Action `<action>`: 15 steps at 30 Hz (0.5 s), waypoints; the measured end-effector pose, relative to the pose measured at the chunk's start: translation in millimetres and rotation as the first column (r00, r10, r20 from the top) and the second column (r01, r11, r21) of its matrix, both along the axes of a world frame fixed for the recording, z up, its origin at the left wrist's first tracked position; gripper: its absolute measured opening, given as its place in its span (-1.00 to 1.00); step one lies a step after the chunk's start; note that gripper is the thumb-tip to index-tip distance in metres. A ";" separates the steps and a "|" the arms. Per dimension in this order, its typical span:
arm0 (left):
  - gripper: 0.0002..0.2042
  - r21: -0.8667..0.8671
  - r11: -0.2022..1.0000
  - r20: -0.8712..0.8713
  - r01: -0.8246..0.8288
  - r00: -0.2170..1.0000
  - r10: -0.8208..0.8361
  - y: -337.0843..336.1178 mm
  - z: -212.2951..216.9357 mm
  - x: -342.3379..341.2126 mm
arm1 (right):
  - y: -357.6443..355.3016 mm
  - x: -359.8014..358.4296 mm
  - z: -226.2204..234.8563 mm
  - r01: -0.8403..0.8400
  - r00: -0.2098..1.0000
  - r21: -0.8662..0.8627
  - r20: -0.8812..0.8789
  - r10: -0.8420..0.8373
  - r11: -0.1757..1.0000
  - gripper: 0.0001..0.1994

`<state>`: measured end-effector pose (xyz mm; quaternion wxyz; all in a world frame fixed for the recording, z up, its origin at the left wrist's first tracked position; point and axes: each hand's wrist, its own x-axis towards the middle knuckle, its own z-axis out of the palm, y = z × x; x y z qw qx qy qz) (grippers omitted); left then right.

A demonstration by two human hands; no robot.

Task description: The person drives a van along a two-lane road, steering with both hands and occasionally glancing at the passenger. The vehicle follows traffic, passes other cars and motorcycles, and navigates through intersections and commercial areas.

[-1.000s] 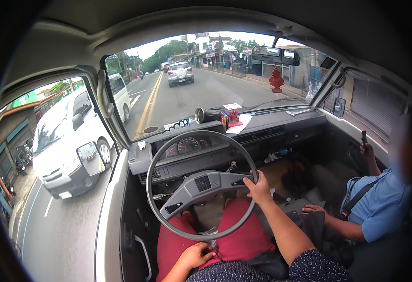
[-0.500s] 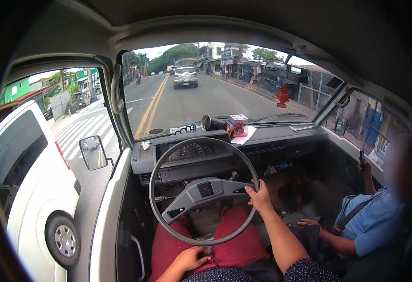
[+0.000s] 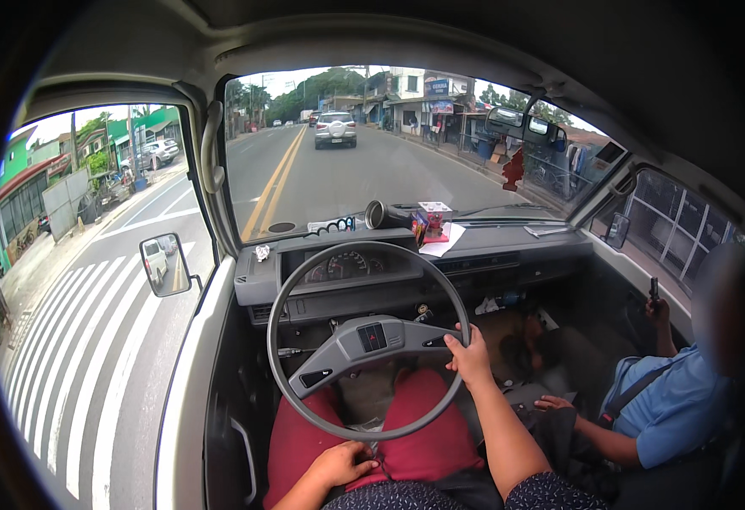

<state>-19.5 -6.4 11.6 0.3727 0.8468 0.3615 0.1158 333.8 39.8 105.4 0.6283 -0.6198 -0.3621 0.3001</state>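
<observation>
Left hand [image 3: 344,463], fingers loosely curled, rests at six o'clock on red trousers [image 3: 430,438], apparently unneeded, while the right hand [image 3: 472,356], fingers clamped on the central steering wheel [image 3: 381,338] at three, presumably gains leverage, a silver car [image 3: 336,130] lying ahead at twelve

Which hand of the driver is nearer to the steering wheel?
Right. The right hand holds the steering wheel at its right side; the left hand rests on the lap below it.

From here, the steering wheel [image 3: 375,338] stands before the driver [image 3: 394,496], right hand [image 3: 472,355] on its right rim, left hand [image 3: 343,464] on the lap [image 3: 432,452]; dashboard [image 3: 504,246] beyond, 1 passenger [image 3: 671,406] to the right.
</observation>
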 end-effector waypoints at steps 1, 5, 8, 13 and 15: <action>-0.59 0.006 1.000 -0.001 0.007 1.000 -0.007 0.2 -0.6 0.2 | -0.4 -0.7 -1.0 0.024 1.000 -0.026 0.001 -0.024 0.999 -0.39; -0.59 0.018 1.000 0.042 0.003 0.999 -0.004 -2.7 -5.5 -0.8 | -4.5 -1.6 -6.2 0.019 1.000 -0.018 0.004 -0.019 1.000 -0.38; -0.59 0.031 1.000 0.067 -0.006 0.998 0.004 -3.5 -8.9 -2.7 | -6.2 -5.0 -9.4 0.043 0.999 -0.002 0.021 -0.043 0.999 -0.37; -0.58 0.017 1.000 0.049 0.020 0.999 -0.020 -0.8 -10.1 -0.1 | -9.9 -11.3 -8.5 0.078 0.996 -0.017 0.043 -0.077 0.997 -0.39; -0.61 0.012 1.000 0.030 0.010 0.999 -0.010 -1.0 -9.5 1.9 | -14.2 -15.8 -9.2 0.092 0.995 -0.007 0.045 -0.092 0.996 -0.40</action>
